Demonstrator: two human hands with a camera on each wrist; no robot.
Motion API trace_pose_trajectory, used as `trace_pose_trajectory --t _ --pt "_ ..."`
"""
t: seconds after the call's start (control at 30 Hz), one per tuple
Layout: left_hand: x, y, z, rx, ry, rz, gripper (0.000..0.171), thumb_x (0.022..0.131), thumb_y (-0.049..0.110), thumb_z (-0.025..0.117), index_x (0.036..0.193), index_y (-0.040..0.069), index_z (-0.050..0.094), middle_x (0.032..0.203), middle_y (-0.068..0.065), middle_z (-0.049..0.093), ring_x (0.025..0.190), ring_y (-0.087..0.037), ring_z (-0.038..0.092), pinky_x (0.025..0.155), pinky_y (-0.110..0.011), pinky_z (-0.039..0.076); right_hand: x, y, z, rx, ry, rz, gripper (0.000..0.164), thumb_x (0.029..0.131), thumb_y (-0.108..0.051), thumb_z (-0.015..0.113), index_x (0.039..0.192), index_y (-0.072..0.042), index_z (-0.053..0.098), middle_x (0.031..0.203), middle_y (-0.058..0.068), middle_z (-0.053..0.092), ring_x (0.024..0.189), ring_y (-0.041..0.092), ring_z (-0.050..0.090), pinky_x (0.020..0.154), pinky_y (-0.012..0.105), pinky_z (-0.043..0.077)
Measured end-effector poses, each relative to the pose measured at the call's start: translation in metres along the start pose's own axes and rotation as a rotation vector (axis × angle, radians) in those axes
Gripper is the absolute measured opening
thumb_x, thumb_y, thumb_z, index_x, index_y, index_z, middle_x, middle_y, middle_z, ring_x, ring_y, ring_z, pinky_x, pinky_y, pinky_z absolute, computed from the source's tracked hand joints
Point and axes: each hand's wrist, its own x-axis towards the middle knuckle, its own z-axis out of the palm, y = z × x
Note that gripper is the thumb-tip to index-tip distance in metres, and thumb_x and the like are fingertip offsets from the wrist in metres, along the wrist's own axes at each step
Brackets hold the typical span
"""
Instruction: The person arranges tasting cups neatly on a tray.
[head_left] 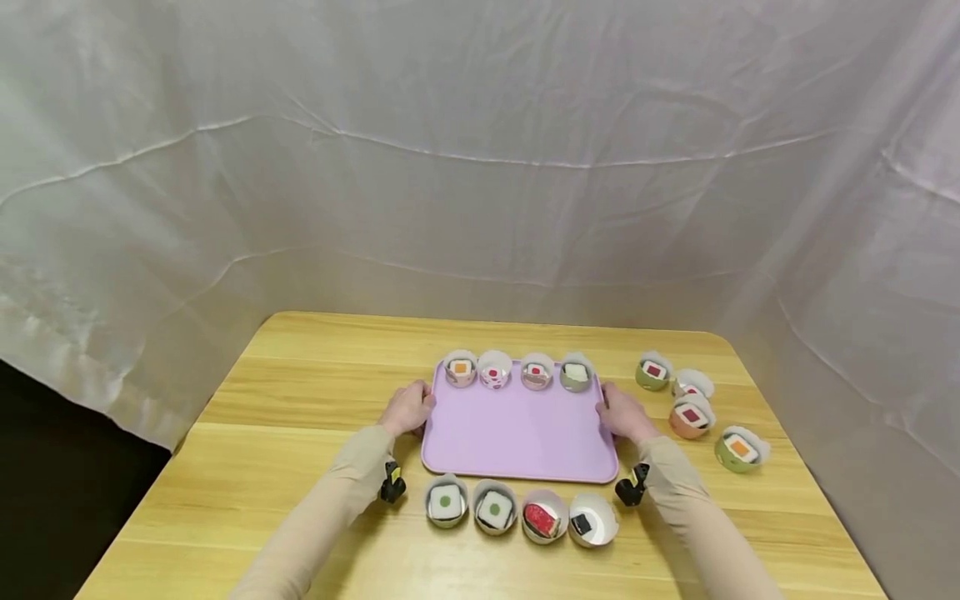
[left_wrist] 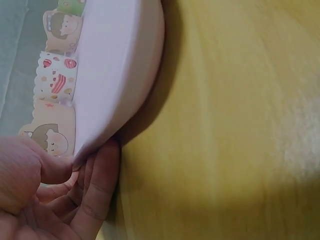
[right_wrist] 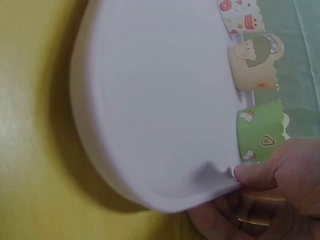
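Note:
A lilac rectangular tray (head_left: 517, 433) lies between my two hands. Along its far edge stand several paper cups holding sushi-like pieces, among them a white patterned cup (left_wrist: 56, 77) and a green avocado-print cup (right_wrist: 261, 131). My left hand (head_left: 408, 407) grips the tray's left edge; in the left wrist view its thumb is on the rim and its fingers are curled underneath. With my right hand (head_left: 624, 412) I hold the right edge the same way, thumb over the rim beside the green cup. A shadow runs under the tray's side in both wrist views.
Close in front of the tray sits a row of filled cups, including one with a red-topped piece (head_left: 545, 517) and one with a dark piece (head_left: 592, 521). Right of my right hand are several more, such as a green cup (head_left: 741, 450). A pale curtain (head_left: 480, 208) surrounds the wooden table (head_left: 300, 400).

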Motion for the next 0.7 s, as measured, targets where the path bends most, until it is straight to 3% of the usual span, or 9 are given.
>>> trace_pose_trajectory --t 0.07,0.17,0.37,0.5,0.6,0.7 --pt "0.0 0.0 0.0 -0.007 0.0 -0.002 0.017 0.104 0.014 0.049 0.107 0.0 0.058 0.076 -0.012 0.063 0.05 -0.015 0.061 0.047 -0.026 0.053 0.0 0.0 -0.003 0.03 0.003 0.005 0.041 0.102 -0.011 0.045 0.134 0.014 0.044 0.104 0.033 0.064 0.074 0.033 0.067 0.065 0.043 0.058" --pt "0.0 0.001 0.001 -0.014 0.005 0.001 0.017 0.104 0.014 0.049 0.107 0.0 0.058 0.076 -0.012 0.063 0.05 -0.015 0.06 0.047 -0.027 0.054 -0.001 -0.001 -0.008 0.02 0.093 -0.013 0.038 0.102 -0.012 0.045 0.128 0.014 0.05 0.097 0.031 0.066 0.067 0.031 0.066 0.06 0.042 0.056" --pt "-0.003 0.002 0.001 -0.005 0.027 0.012 0.016 0.103 0.014 0.05 0.107 0.0 0.058 0.079 -0.013 0.064 0.052 -0.015 0.06 0.048 -0.027 0.053 0.004 0.002 -0.021 -0.064 0.44 -0.085 0.032 0.096 -0.01 0.053 0.122 0.009 0.057 0.102 0.035 0.065 0.087 0.047 0.064 0.08 0.059 0.051" --pt "-0.003 0.003 0.002 0.005 0.037 0.017 0.016 0.103 0.014 0.05 0.106 0.001 0.058 0.079 -0.014 0.064 0.051 -0.015 0.059 0.048 -0.026 0.052 0.012 0.011 -0.031 -0.128 0.604 -0.127 0.043 0.091 -0.008 0.062 0.129 0.007 0.053 0.115 0.038 0.057 0.105 0.057 0.053 0.093 0.065 0.043" --pt "-0.003 0.003 0.002 0.019 0.045 0.016 0.016 0.103 0.015 0.05 0.106 0.001 0.059 0.079 -0.013 0.064 0.051 -0.015 0.058 0.048 -0.026 0.05 0.018 0.019 -0.04 -0.194 0.663 -0.132 0.057 0.087 -0.01 0.069 0.137 0.007 0.046 0.124 0.041 0.05 0.115 0.06 0.046 0.099 0.067 0.039" --pt "-0.002 0.003 0.002 0.028 0.05 0.012 0.016 0.103 0.016 0.051 0.106 0.002 0.059 0.079 -0.012 0.064 0.052 -0.015 0.058 0.048 -0.025 0.049 0.022 0.026 -0.049 -0.23 0.65 -0.112 0.068 0.084 -0.013 0.072 0.141 0.005 0.04 0.133 0.043 0.043 0.122 0.063 0.04 0.103 0.071 0.035"
